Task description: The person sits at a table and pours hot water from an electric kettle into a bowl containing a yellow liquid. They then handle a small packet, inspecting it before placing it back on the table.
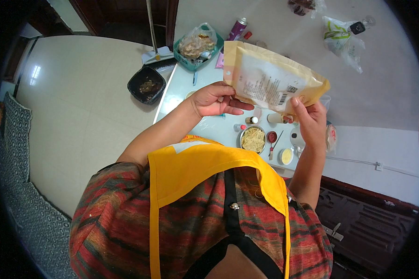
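Observation:
A yellow and white plastic food pouch (265, 69), bearing writing and printed codes, is held up above the table between both hands. My left hand (223, 99) pinches its lower left corner between thumb and finger, the other fingers spread below. My right hand (309, 117) grips the lower right part, thumb on the near face. Below the pouch stand a metal bowl of pale yellow food (253, 139), a small dish of red sauce (272, 136), a white bowl with yellow contents (286, 156) and a small white-capped jar (252, 120).
The white table (209, 130) also bears a green basket with a plastic bag (185, 62), a purple spray can (237, 29) and a red-capped bottle (240, 127). On the floor at left are a black bin (146, 85) and a dustpan (159, 55). Bags hang on the wall.

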Action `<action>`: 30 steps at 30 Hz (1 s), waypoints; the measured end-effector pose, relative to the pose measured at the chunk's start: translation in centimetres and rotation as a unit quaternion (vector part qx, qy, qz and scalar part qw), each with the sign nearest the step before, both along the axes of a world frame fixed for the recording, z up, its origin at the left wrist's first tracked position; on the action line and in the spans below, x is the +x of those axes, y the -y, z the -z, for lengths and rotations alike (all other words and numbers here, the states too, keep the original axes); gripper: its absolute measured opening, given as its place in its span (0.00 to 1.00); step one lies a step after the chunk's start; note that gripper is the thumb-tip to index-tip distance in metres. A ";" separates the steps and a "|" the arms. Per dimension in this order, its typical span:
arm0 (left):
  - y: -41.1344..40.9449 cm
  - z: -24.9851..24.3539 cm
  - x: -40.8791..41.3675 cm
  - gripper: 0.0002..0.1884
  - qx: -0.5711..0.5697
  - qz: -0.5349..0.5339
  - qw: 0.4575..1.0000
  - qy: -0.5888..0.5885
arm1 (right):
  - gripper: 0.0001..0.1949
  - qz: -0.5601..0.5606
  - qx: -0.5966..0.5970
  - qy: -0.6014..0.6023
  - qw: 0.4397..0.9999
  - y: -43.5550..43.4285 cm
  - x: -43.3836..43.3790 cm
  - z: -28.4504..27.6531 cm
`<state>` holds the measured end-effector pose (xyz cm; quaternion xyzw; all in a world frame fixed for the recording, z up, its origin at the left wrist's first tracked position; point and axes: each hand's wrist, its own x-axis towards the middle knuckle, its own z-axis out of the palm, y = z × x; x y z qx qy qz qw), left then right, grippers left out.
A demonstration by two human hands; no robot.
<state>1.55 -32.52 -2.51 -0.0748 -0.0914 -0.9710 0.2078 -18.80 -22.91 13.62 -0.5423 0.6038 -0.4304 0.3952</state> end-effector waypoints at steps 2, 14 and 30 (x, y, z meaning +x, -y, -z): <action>0.0 -0.3 0.2 0.23 -0.034 -0.019 0.999 0.032 | 0.11 -0.007 -0.004 -0.003 1.000 -0.1 -0.2 0.2; 0.2 0.2 0.3 0.22 -0.013 0.002 1.000 -0.003 | 0.09 -0.013 0.008 0.007 1.000 0.3 -0.7 0.3; 0.5 0.2 0.4 0.23 0.005 -0.012 0.999 0.038 | 0.10 -0.009 0.011 -0.009 1.000 0.9 -0.7 0.9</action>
